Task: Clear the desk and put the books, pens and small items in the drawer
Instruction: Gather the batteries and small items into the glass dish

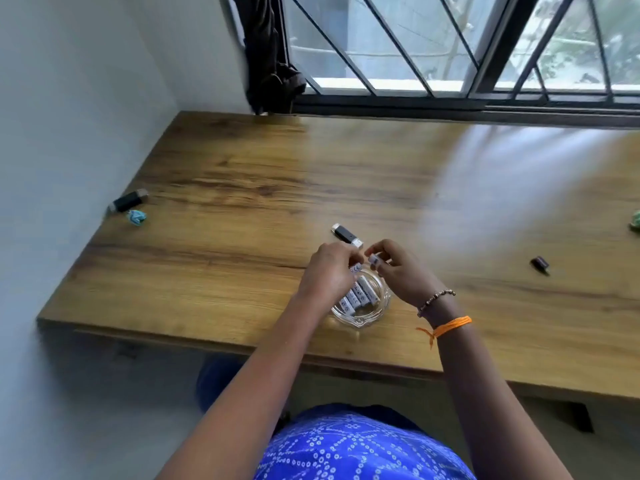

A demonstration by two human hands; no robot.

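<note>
A clear glass bowl point(375, 308) sits near the front edge of the wooden desk point(242, 188) and holds several small white cylinders point(360, 296) that look like batteries. My left hand point(329, 271) is over the bowl's left rim, pinching one white cylinder point(356, 269). My right hand point(398, 268) hovers over the bowl's far right side, its fingertips closed on another white cylinder point(374, 260). A black USB stick point(347, 234) lies just behind both hands.
Another black stick point(127, 200) and a crumpled teal wrapper point(136, 217) lie at the desk's left edge by the wall. A small dark cap point(540, 263) sits to the right, a green scrap point(635, 221) at the far right. A barred window point(450, 46) backs the desk.
</note>
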